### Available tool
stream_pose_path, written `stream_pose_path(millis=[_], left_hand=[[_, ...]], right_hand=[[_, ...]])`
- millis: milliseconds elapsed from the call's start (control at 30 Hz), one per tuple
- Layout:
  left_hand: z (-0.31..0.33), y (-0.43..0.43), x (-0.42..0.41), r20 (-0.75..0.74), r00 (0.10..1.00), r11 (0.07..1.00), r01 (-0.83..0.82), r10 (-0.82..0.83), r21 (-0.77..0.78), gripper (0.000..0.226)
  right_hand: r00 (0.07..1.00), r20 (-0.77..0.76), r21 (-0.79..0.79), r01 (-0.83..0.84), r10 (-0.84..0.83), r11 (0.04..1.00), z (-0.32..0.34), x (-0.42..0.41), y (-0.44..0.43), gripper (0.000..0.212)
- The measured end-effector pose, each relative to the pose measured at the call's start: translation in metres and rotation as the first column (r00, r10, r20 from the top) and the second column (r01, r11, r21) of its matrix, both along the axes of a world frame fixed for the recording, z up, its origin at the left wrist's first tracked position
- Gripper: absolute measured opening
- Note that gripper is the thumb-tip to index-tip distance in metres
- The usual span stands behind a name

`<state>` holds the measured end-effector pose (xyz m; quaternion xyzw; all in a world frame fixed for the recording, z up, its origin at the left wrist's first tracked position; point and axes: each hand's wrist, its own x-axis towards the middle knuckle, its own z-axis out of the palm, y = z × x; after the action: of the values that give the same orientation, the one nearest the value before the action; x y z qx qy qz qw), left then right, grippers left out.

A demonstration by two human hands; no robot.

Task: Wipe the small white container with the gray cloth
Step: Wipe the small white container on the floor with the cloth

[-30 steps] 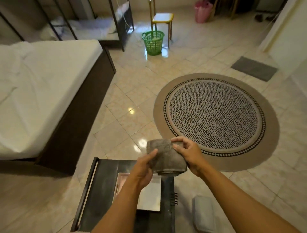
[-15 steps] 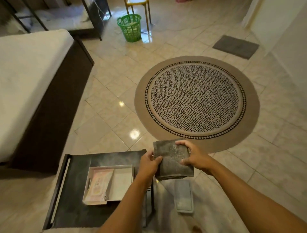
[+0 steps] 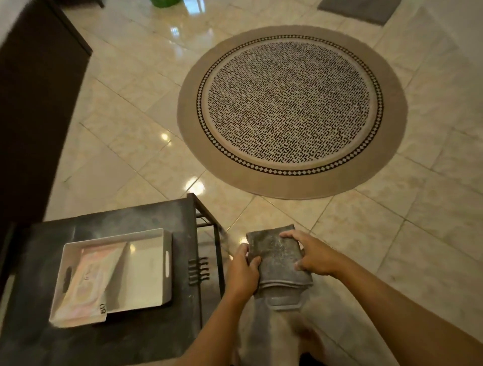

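A folded gray cloth (image 3: pixel 278 263) is held between both hands to the right of the black side table. My left hand (image 3: pixel 241 269) grips its left edge and my right hand (image 3: pixel 309 254) presses on its top and right side. The small white container (image 3: pixel 146 269), a shallow rectangular tray with cut-out handles, sits on the black table (image 3: pixel 146 337) at lower left, apart from the hands. A pinkish packet (image 3: pixel 87 282) lies inside its left half.
A round patterned rug (image 3: pixel 291 109) covers the tiled floor ahead. A dark bed frame (image 3: pixel 34 109) stands at left. A small gray pad (image 3: pixel 283 300) lies on the floor under the cloth. A gray mat (image 3: pixel 360 9) and green basket (image 3: pixel 164 2) are far off.
The view has tilted down and shifted right, so the table and tray now sit further left. Both hands keep hold of the cloth, now lower and right of the table.
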<state>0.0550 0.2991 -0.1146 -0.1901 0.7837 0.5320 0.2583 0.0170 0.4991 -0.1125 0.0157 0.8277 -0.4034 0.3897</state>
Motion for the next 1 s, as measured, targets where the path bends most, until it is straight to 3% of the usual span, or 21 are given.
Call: stream_pose_path(millis=[233,467,633,833,1000], left_hand=[[-0.111,0.004,0.021,-0.107,0.993,0.999,-0.05,0.047,-0.02,0.02],[-0.166,0.011,0.027,-0.199,0.978,0.998,-0.067,0.068,0.011,0.018],[-0.167,0.015,0.054,-0.247,0.969,0.999,-0.025,0.019,-0.022,0.016],[-0.147,0.01,0.122,-0.368,0.93,0.996,-0.042,0.009,-0.079,0.01],[-0.134,0.013,0.158,-0.401,0.916,0.995,-0.036,-0.003,-0.092,0.01]], right_hand=[[0.997,-0.073,0.037,-0.033,0.036,0.999,-0.108,0.013,-0.005,0.082],[0.99,-0.113,0.105,-0.073,0.084,0.992,-0.138,0.011,0.002,0.09],[0.991,-0.118,0.115,-0.05,0.064,0.992,-0.127,0.042,0.0,0.082],[0.918,-0.395,0.118,0.076,-0.023,0.99,-0.114,0.132,0.001,0.056],[0.899,-0.431,0.069,0.115,-0.075,0.991,-0.115,0.173,0.006,0.068]])
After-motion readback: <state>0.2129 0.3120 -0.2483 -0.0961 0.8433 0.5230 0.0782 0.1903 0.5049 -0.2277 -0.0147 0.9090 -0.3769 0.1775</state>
